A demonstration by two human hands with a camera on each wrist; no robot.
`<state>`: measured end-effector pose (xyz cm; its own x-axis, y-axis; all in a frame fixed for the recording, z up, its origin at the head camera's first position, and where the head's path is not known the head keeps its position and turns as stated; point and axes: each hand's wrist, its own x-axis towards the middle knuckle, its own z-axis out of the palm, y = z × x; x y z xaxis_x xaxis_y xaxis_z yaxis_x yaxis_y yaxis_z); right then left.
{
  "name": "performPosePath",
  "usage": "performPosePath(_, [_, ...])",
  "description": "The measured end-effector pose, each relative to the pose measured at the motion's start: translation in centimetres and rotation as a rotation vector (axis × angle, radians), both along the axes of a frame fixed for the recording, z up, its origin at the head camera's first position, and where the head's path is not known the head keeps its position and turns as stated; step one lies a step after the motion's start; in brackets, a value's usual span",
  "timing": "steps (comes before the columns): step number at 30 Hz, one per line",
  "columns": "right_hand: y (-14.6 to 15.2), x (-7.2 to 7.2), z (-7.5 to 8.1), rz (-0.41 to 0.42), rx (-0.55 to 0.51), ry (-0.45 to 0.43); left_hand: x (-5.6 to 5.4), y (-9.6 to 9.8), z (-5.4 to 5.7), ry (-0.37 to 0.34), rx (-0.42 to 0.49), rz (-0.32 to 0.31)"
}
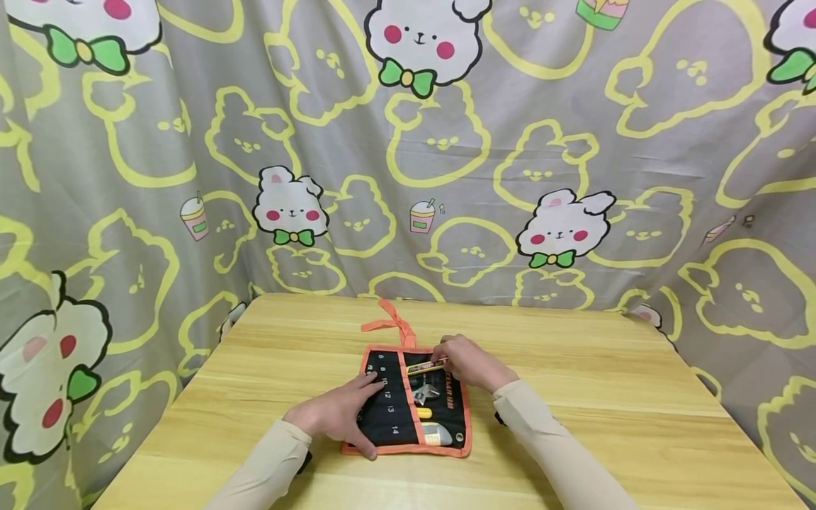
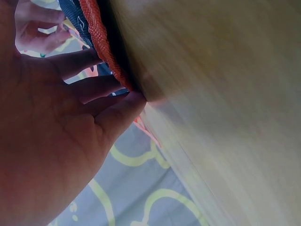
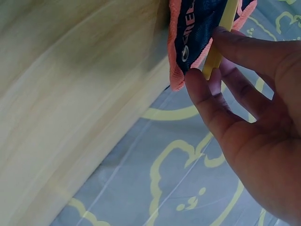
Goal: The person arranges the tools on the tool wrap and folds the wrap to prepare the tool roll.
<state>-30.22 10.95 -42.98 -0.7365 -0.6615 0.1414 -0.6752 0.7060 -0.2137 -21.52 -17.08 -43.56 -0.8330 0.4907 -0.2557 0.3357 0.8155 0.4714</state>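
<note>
A black tool pouch (image 1: 385,418) with orange edging lies unrolled on the table, printed size numbers along its left part. My left hand (image 1: 338,411) rests on that left part, fingers spread and thumb at the near edge. My right hand (image 1: 470,363) pinches a slim yellow-edged tool (image 3: 214,61) between thumb and fingers at the upper right pocket; its exact kind is unclear. Its other end lies at the orange pocket edge. Below it, an adjustable wrench (image 1: 426,394), a yellow handle (image 1: 422,412) and a utility knife (image 1: 436,433) stick out of the pockets.
Orange tie straps (image 1: 398,322) stretch from the pouch's far edge over the wooden table (image 1: 574,368). A grey curtain (image 1: 446,170) with cartoon figures hangs behind the table and along its sides.
</note>
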Motion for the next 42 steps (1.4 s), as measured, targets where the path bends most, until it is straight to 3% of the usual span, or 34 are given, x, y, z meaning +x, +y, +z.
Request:
performPosePath(27, [-2.2, 0.1, -0.8, 0.055, -0.037, -0.100, -0.2, -0.1, -0.2, 0.002, -0.003, -0.009])
performPosePath(42, [-3.1, 0.0, -0.7, 0.066, -0.029, -0.096, -0.2, 0.0, -0.2, 0.001, 0.000, -0.006])
